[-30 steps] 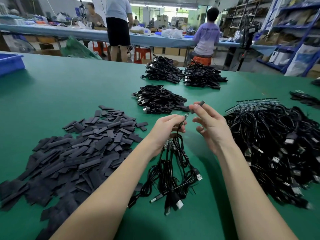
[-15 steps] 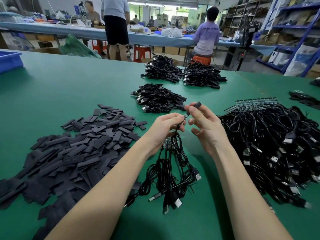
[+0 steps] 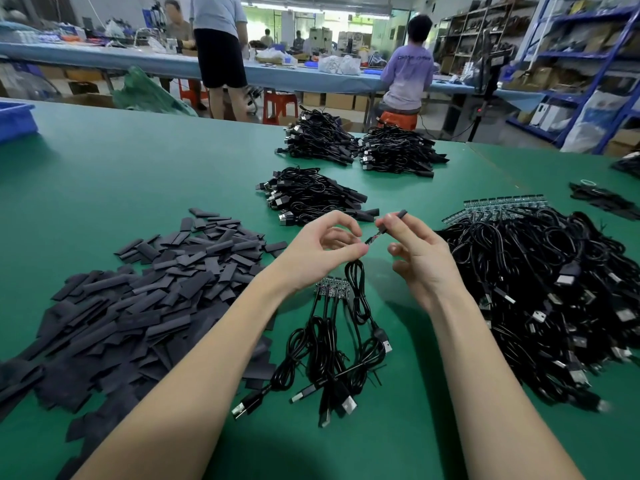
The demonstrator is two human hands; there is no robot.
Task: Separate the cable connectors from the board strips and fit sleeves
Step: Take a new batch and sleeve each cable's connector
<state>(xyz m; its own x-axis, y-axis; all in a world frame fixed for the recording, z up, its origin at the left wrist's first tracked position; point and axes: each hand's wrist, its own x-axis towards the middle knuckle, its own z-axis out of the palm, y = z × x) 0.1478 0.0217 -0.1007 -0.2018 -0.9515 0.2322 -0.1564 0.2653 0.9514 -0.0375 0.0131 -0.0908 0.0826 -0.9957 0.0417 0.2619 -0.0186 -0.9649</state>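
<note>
My left hand [image 3: 323, 251] pinches the board end of a black USB cable [image 3: 358, 296] between thumb and fingertips. My right hand [image 3: 417, 252] pinches a short black sleeve [image 3: 398, 218], its near end at the small connector board [image 3: 372, 240] between both hands. The cable hangs down to the green table [image 3: 138, 174]. Below my hands lies a short board strip [image 3: 331, 289] with several cables [image 3: 325, 358] still attached. A large heap of flat black sleeves [image 3: 138, 299] spreads on the left. A big pile of cables on board strips [image 3: 554, 289] lies on the right.
Three bundles of sleeved cables lie further back: one [image 3: 311, 199] just beyond my hands, two [image 3: 318, 140] [image 3: 398, 150] behind it. A blue bin [image 3: 14, 119] stands at the far left edge. People work at a long table [image 3: 104, 58] behind.
My hands have risen slightly and the sleeve has slid onto the connector end. The sleeve tip now points up right, with less of the connector board showing.
</note>
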